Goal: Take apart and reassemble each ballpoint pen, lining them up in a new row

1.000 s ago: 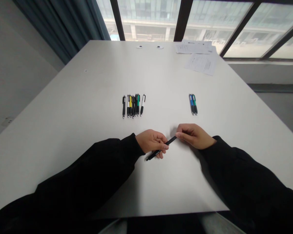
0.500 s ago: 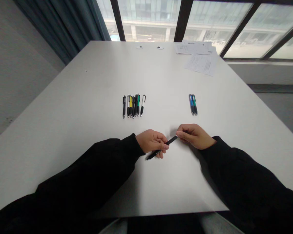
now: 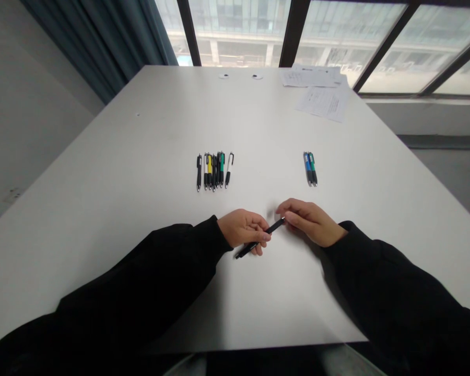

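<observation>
Well, starting from the left, a blue curtain [image 3: 102, 42] hangs beyond the white counter [image 3: 258, 303]. A dark pen [image 3: 199, 172] lies slightly apart at the left end of a row, its metal tip pointing toward the person. Next comes a tight bunch of pens [image 3: 210, 164], with yellow, black and green barrels among them, and just right of it a white pen [image 3: 229, 169], tilted a little.

Nearer the person, the left hand [image 3: 238, 225] has its grip clamped on the black pen [image 3: 274, 226], thumb on top. That pen slants across between the hands, its lower end jutting out below the left fingers and its metal tip up by the right hand [image 3: 315, 223].

The right hand has just changed: its pinch at the tip has opened, and the index finger now reaches out past it. Thumb and index finger stand apart; whether the thumb brushes the tip I cannot tell. The left hand therefore seems to be what steadies the pen.

Above the right hand, a blue pen [image 3: 307, 162] and a green pen [image 3: 312, 162] lie side by side. Loose papers [image 3: 323, 102] rest at the far edge, near the window. Nothing visible stands between the two hands except the held pen.
</observation>
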{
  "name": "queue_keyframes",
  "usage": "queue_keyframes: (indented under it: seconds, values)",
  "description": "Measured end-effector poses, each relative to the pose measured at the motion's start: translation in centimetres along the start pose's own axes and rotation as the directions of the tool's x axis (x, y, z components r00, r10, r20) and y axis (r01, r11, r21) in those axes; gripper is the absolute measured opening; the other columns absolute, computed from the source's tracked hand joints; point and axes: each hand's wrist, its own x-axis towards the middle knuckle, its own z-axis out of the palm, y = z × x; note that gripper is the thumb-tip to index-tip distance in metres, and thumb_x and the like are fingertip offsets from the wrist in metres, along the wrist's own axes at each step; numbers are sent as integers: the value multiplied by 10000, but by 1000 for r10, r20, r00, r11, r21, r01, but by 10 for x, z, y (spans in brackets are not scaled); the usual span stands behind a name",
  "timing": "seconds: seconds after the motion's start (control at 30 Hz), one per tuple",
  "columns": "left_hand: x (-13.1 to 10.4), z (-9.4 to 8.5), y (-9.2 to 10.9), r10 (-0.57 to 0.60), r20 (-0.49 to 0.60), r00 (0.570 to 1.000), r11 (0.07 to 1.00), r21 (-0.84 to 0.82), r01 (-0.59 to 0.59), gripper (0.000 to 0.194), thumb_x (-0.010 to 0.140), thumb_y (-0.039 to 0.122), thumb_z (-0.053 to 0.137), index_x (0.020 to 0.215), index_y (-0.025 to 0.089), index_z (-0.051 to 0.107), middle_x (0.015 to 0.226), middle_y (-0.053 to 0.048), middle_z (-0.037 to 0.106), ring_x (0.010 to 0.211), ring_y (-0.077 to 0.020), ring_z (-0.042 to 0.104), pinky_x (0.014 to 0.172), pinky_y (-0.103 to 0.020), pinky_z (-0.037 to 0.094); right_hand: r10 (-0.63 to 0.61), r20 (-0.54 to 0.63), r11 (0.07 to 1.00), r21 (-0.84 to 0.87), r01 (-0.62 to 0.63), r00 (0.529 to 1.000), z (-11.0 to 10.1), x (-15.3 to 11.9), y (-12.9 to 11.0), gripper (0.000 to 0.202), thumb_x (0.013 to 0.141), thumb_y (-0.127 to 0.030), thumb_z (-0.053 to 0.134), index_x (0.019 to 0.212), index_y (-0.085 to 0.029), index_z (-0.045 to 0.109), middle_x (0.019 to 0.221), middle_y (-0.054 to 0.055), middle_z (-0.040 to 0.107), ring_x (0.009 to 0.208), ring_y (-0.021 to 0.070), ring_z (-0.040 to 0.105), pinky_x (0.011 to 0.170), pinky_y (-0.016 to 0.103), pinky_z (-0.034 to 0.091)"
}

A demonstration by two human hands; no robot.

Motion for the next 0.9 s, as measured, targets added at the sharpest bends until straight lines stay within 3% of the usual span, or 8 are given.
queue_keyframes:
  seconds: [0.07,0.17,0.23,0.3,0.37,0.57,0.77,0.9]
  values:
    - [0,0,0,-6,0,1000,1000,2,6,443,636,456,820,800,95,623,638,-44,662,517,-152,660,503,-258,550,-18,30,1000,-14,19,999,0,0,0,328,924,-470,506,822,-164,565,612,-26,519,532,102,433,515,235,339]
    - [0,0,0,-13,8,1000,1000,11,13,439,630,449,825,803,98,625,630,-40,660,520,-154,662,498,-253,552,-2,43,991,-132,7,999,1,1,0,477,967,-475,404,622,-163,508,518,-28,469,485,93,395,513,240,333]
    - [1,-1,0,-6,6,1000,1000,13,6,432,634,441,825,804,99,624,636,-43,662,525,-156,665,505,-257,556,-13,9,990,-138,14,1000,2,0,0,488,984,-475,346,679,-156,554,547,-18,497,502,100,422,522,242,339]
    - [1,-1,-1,1,-3,1000,1000,12,-1,432,636,443,824,804,99,624,643,-45,663,526,-157,665,506,-260,556,-38,-6,996,-81,37,999,2,0,1,390,974,-470,388,833,-159,578,604,-23,513,533,105,438,525,237,338]
    - [1,-1,-1,2,-5,1000,1000,14,-2,440,635,454,821,805,99,624,645,-47,663,521,-158,663,502,-261,553,-52,11,997,-54,53,999,1,0,0,314,949,-456,463,862,-168,555,616,-36,498,541,101,425,522,231,331]
    - [0,1,0,-20,0,1000,999,34,20,456,617,452,831,807,94,623,619,-43,657,506,-153,657,503,-261,558,-24,47,974,-224,34,999,1,4,-2,441,938,-431,483,581,-174,447,492,-51,417,469,82,362,498,231,307]
    - [0,-1,-1,9,18,1000,1000,10,-9,456,641,465,815,820,95,617,648,-50,663,532,-158,672,508,-250,558,-63,73,993,-96,70,995,1,0,-1,425,968,-437,419,640,-171,466,557,-43,439,507,85,367,504,234,307]
    - [0,-2,-3,8,17,1000,1000,-6,-8,450,630,432,831,830,88,618,637,-52,663,536,-165,675,514,-255,557,-1,74,998,-63,6,997,2,0,-2,439,947,-450,471,606,-178,423,524,-54,407,491,84,351,497,237,303]
